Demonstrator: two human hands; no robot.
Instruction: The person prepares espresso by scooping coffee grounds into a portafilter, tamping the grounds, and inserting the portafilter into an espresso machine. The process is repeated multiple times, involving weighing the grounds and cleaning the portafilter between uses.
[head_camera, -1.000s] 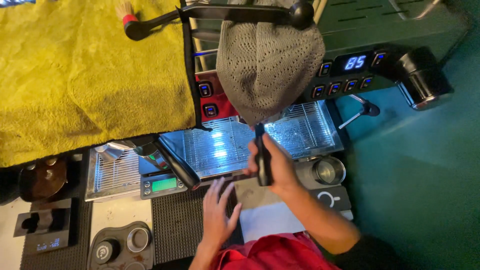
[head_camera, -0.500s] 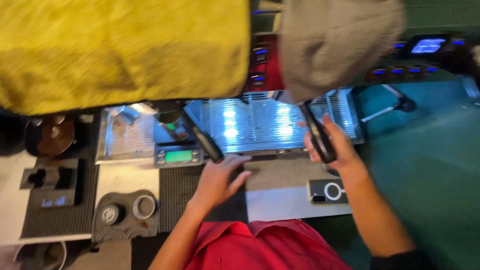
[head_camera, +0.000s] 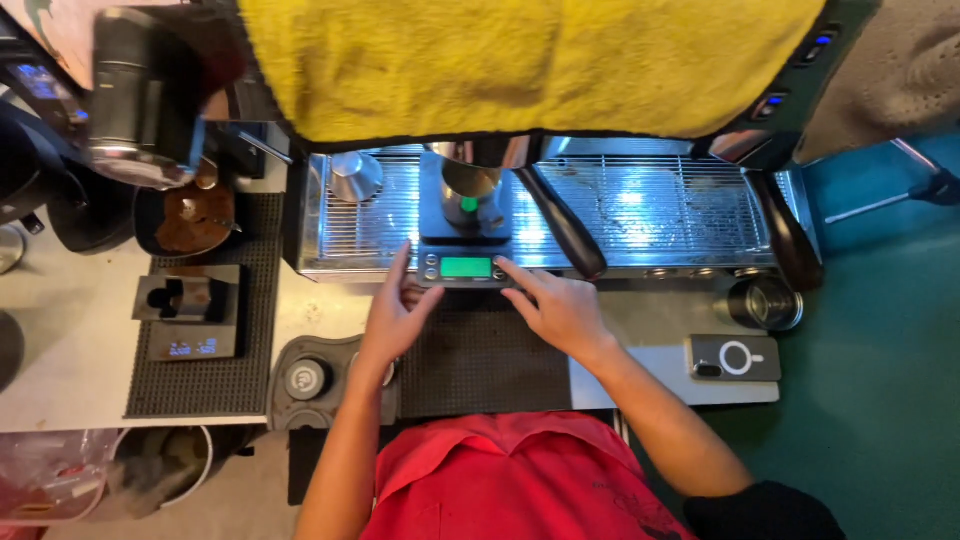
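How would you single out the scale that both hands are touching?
Find the steel drip tray under the yellow towel. At its front edge, between the left hand and the right hand, sits a small scale. Its display glows green; the other scale, on the left mat, shows blue digits.

small black scale (head_camera: 466, 268) (green display), drip-tray edge

scale (head_camera: 465, 268): black body, green lit display. above it yellow towel (head_camera: 520, 60) with dark edge; behind it silver drip tray grate (head_camera: 650, 215), blue-white glare. below it black ribbed mat (head_camera: 480, 355), red shirt (head_camera: 510, 480). right of it teal floor (head_camera: 880, 380).
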